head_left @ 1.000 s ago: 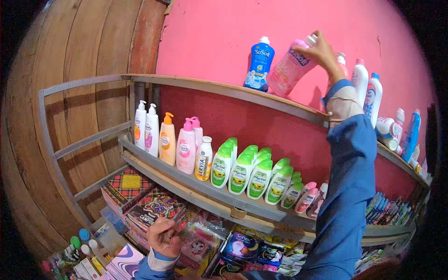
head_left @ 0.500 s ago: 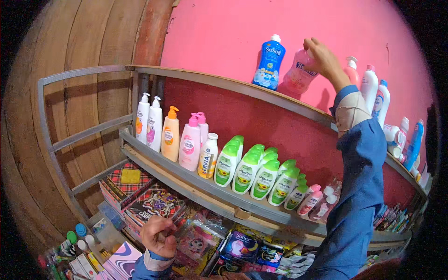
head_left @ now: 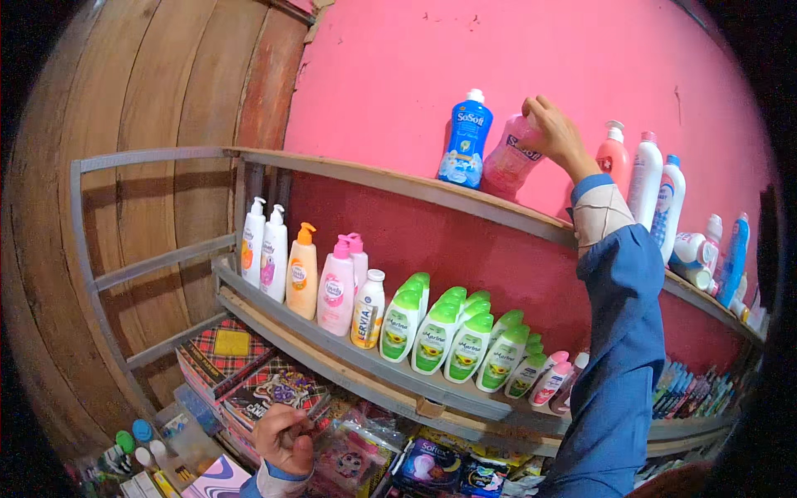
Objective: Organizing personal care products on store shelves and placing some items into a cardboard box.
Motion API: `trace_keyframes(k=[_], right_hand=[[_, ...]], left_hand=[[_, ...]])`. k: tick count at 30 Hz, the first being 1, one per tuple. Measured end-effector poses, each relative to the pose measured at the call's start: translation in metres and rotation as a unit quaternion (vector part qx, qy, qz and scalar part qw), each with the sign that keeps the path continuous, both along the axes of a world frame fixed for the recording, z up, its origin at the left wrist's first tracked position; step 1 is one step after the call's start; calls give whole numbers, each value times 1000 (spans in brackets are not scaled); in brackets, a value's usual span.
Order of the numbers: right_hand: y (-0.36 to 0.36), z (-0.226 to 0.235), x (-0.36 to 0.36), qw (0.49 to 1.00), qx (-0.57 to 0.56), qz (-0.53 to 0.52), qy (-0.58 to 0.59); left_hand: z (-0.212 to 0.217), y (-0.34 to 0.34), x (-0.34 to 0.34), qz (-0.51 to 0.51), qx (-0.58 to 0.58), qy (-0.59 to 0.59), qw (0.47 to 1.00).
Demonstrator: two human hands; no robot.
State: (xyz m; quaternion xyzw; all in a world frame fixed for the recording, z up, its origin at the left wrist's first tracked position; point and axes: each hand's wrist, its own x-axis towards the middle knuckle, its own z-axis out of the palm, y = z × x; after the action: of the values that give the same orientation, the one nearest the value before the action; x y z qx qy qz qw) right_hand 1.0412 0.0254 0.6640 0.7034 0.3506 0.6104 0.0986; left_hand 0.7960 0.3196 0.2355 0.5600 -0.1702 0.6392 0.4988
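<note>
My right hand (head_left: 550,137) reaches up to the top shelf (head_left: 390,178), its fingers closed round the cap end of a pink softener-like bottle (head_left: 509,159). That bottle leans, its top toward the right, with its base at the shelf beside an upright blue bottle (head_left: 465,145) with a white cap. My fingers hide the pink bottle's cap. Low on the left, my left hand (head_left: 284,438) has loosely curled fingers with nothing showing in them. It hangs in front of plaid-patterned boxes (head_left: 224,353) and a clear plastic packet (head_left: 353,456).
On the middle shelf stand pump bottles (head_left: 336,290), a white-and-yellow bottle (head_left: 369,311) and rows of green-capped bottles (head_left: 432,332). Right of my right hand, a coral pump bottle (head_left: 613,158) and white bottles (head_left: 645,178) share the top shelf. Dark packets (head_left: 427,463) lie below.
The view has tilted up, so the shelves sit lower in the picture. My right hand has brought the pink bottle slightly closer to the blue one. My left hand stays curled.
</note>
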Motion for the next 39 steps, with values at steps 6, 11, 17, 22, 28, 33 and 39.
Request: trace_keyframes(k=[6,11,17,22,28,33,39], right_hand=[[-4,-2,-11,999,14,36,15],[0,-1,-23,994,49,96,35],[13,6,-31,985,55,145,81],[10,10,-60,959,49,253,121],[62,-10,-134,908,74,379,163],[116,-44,-141,866,-113,410,263],[199,-109,-145,763,-285,407,415]], left_hand=[[0,-2,3,-27,24,6,999],[0,-1,5,-25,17,2,1000],[-4,0,3,-6,21,11,1000],[9,-4,0,-36,-12,17,999],[27,5,8,-137,-107,-19,985],[30,23,9,-345,-226,-32,910],[-26,42,31,-345,-60,97,932]])
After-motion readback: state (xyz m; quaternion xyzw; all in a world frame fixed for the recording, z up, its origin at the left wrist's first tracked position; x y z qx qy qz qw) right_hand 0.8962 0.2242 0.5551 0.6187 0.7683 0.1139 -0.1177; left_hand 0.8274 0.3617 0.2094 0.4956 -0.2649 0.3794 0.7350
